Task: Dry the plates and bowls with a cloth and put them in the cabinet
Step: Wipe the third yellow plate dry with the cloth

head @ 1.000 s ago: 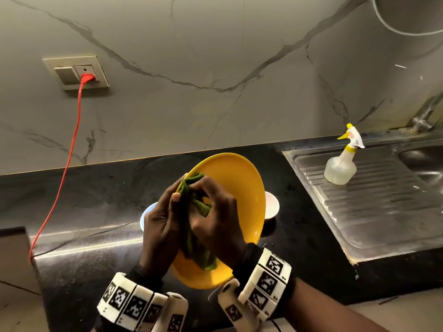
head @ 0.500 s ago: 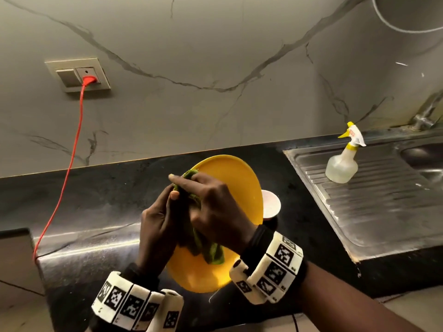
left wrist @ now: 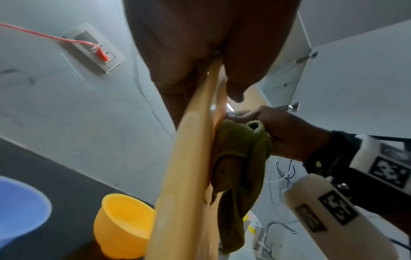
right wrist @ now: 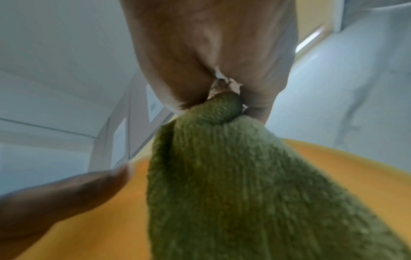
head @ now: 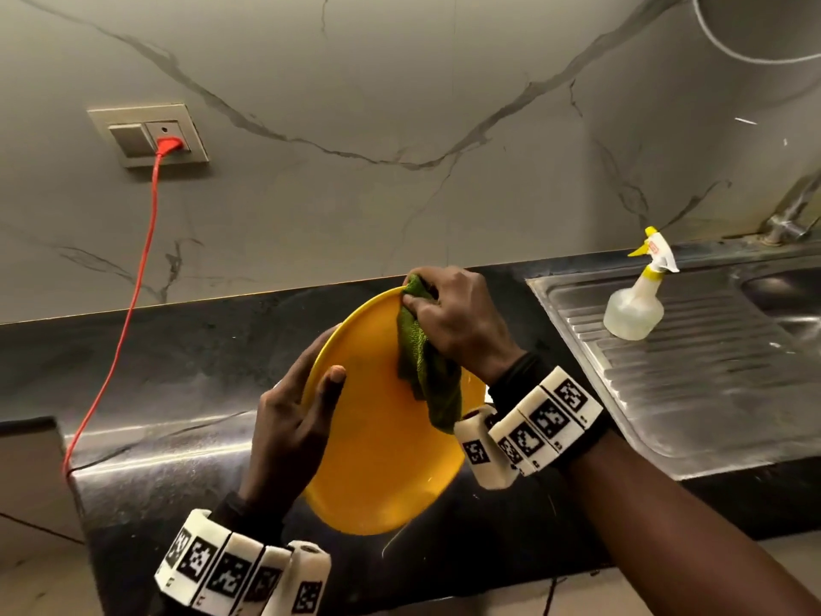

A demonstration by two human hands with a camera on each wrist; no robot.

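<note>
Pinching green cloth (head: 426, 371) against yellow plate's (head: 377, 460) top rim, right-hand fingers (head: 426, 300).

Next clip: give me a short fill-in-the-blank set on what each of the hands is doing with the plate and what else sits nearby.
1. The right hand presses a ____ cloth against the plate.
2. The left hand grips the plate, whose colour is ____.
3. The spray bottle stands on the sink's ____.
4. A ____ cable is plugged into the wall socket.

Missing words: green; yellow; draining board; red
</note>
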